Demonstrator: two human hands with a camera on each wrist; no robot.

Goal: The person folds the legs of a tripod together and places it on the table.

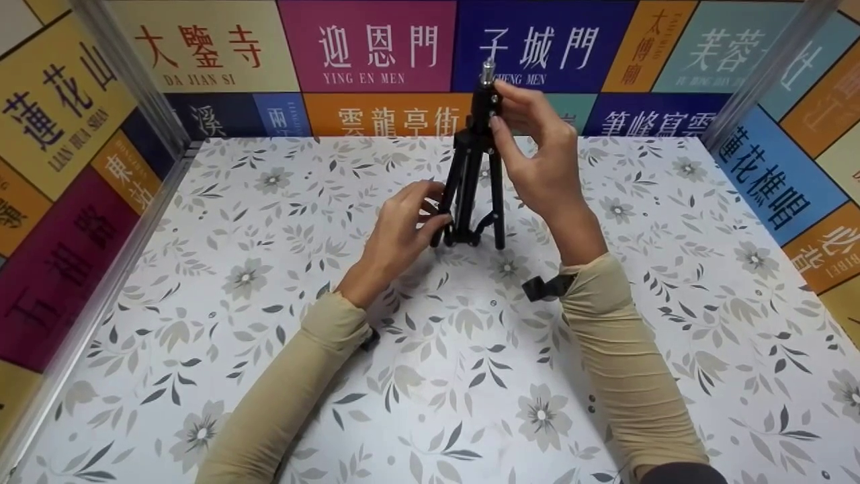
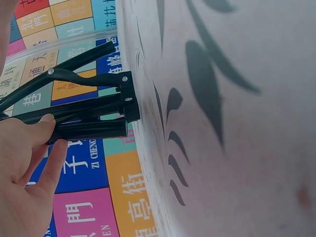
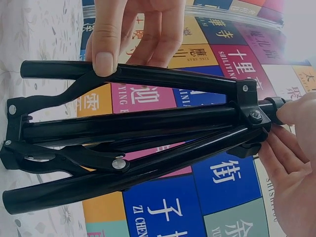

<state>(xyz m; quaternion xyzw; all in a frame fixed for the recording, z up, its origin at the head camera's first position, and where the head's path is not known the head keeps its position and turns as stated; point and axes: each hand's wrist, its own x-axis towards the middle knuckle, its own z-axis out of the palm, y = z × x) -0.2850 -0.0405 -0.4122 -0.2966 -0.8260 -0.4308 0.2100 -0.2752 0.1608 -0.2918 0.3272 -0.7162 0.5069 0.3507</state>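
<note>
A small black tripod (image 1: 474, 141) stands upright near the far side of the table, its legs spread only slightly and a silver screw stud (image 1: 488, 72) on top. My right hand (image 1: 543, 151) grips the upper post between thumb and fingers, just above the leg hub (image 3: 254, 116). Lower down, my left hand (image 1: 402, 222) pinches one leg (image 3: 163, 74) from the left, thumb on the near side and fingers behind. In the left wrist view, the folding braces (image 2: 94, 78) and lower bracket (image 2: 129, 96) sit close over the tabletop.
The table (image 1: 269, 376) wears a white cover printed with grey leaves and flowers. Panels of coloured signs (image 1: 376, 40) rise along its back and both sides. A black strap piece (image 1: 544, 288) sticks out from the right sleeve cuff.
</note>
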